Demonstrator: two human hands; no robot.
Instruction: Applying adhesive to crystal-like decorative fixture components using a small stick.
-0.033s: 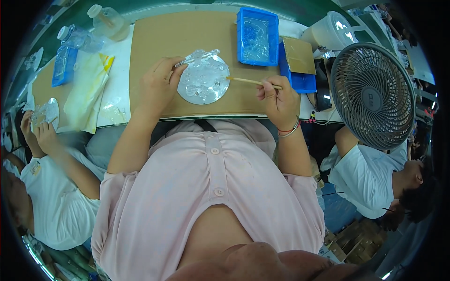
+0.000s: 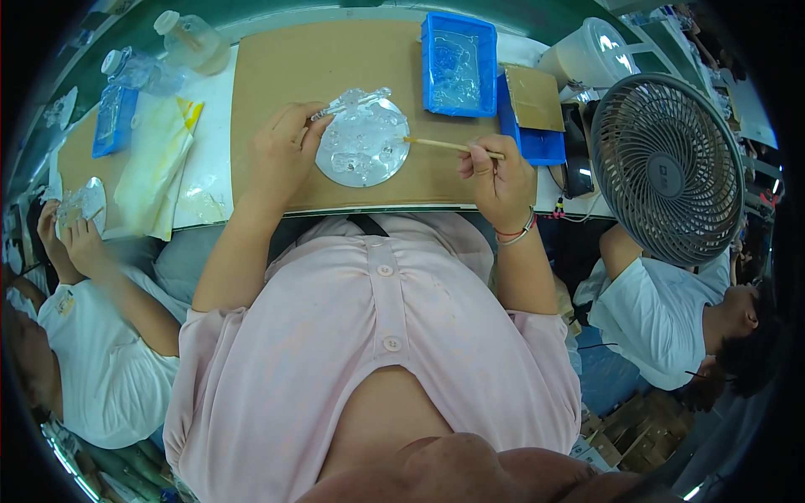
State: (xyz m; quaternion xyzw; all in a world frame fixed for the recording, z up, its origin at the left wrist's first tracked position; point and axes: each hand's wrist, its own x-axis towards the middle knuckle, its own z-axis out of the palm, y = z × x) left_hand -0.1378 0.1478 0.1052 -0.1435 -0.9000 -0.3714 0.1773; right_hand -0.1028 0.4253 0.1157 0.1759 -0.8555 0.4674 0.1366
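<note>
A round, shiny clear disc [image 2: 381, 168] lies on the brown cardboard sheet [image 2: 277, 71] in front of me. Small transparent bits are scattered over it. Across its far edge lies a knobbly clear piece [image 2: 360, 99]; my left hand [image 2: 285, 149] pinches its rod-like left end between thumb and fingers. My right hand [image 2: 501, 178] grips a thin brush [image 2: 440, 145] by its pale wooden handle. The brush tip is at the disc's right edge; whether it touches I cannot tell.
A blue tray [image 2: 429, 84] with clear pieces stands beyond the disc, near another blue bin [image 2: 550, 149] with cardboard. At right are a fan [image 2: 667, 172] and a lidded tub [image 2: 579, 59]. Bottles [image 2: 197, 42] stand back left. Co-workers [image 2: 101, 352] sit on both sides.
</note>
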